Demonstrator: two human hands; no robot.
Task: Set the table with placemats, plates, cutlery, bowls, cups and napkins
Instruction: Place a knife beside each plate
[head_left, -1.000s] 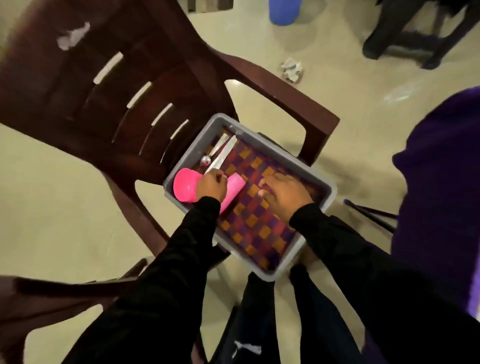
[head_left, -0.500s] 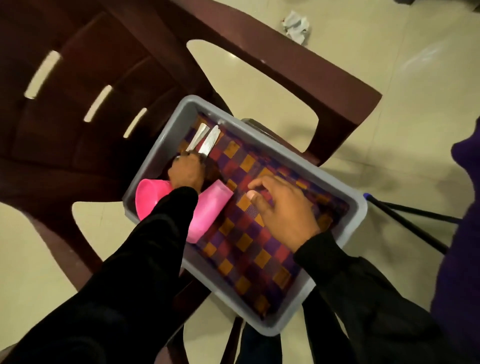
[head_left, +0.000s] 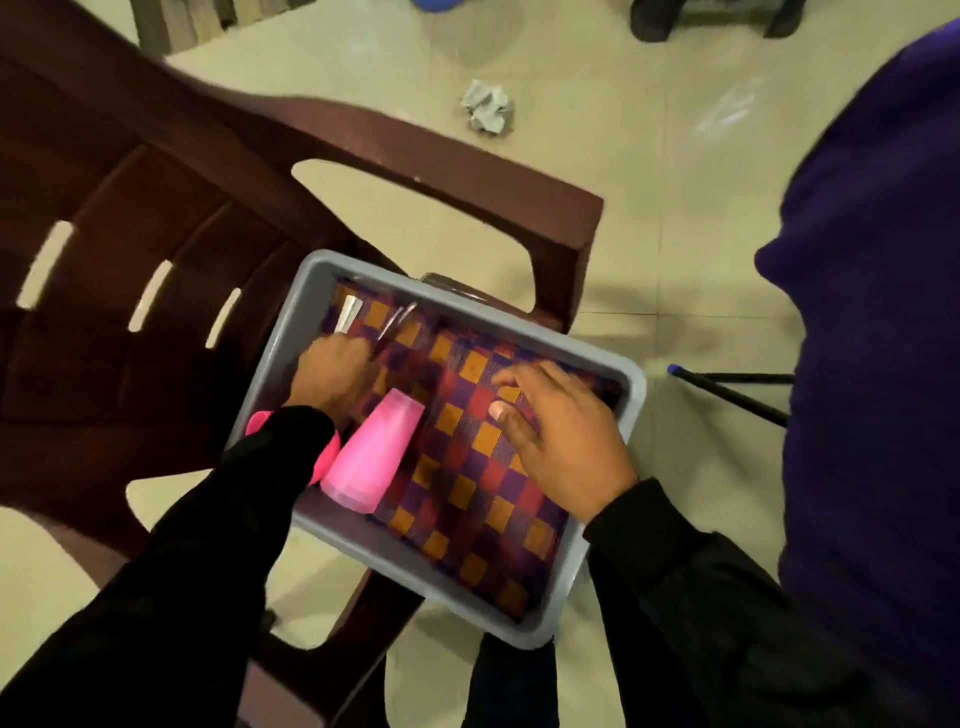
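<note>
The left hand (head_left: 332, 376) grips cutlery (head_left: 397, 322) to lift it out of the grey tub (head_left: 631, 410) — the right hand (head_left: 563, 441), fingers spread loose, presses the checked placemat (head_left: 467, 493) flat.

The left hand (head_left: 332, 371) has apparently lifted some cutlery (head_left: 395, 325).

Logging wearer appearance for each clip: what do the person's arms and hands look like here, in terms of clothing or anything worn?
Both arms are covered by long black sleeves ending at the wrists, in a plain dark fabric with no visible markings. The left hand and the right hand are bare: no gloves, and no rings or watch can be made out, though the frame is slightly blurred.
</note>
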